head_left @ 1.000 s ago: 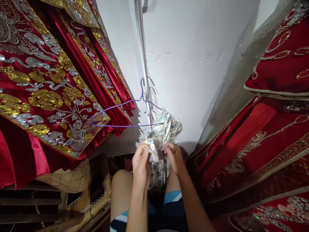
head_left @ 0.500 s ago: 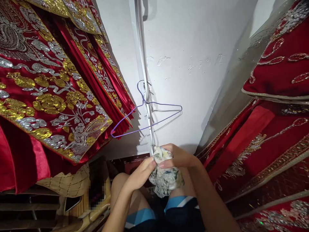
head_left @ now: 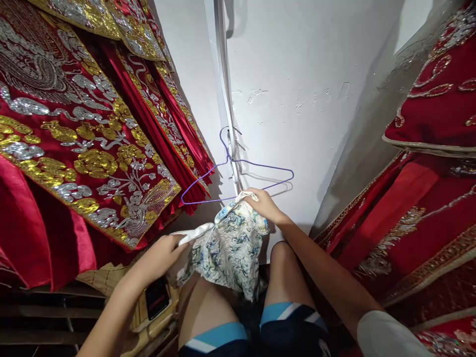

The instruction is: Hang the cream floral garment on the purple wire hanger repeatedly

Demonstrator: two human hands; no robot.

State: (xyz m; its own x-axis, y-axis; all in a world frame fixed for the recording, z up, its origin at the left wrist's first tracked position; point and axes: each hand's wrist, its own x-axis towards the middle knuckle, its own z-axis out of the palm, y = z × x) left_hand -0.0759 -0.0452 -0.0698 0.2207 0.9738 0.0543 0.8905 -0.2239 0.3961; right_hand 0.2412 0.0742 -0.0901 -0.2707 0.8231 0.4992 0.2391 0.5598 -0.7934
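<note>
A crumpled, thin garment in white with a blue, green and yellow print hangs stretched between my hands, over my knees. My left hand grips its white edge at the left. At the upper right, my right hand pinches another part of the edge. The exact kind of garment cannot be made out from its folds. Just behind the cloth, a purple wire hanger hangs by its hook on a narrow upright metal rail; the cloth overlaps part of its lower bar.
Red garments with gold and silver sequins hang at left. More red beaded garments hang at right. A white wall stands ahead. Low at left, a dark phone lies on a wooden bamboo-like seat.
The bunched cloth has been spread out between my hands. My left hand has moved left, my right hand up toward the hanger. The phone shows more fully now.
</note>
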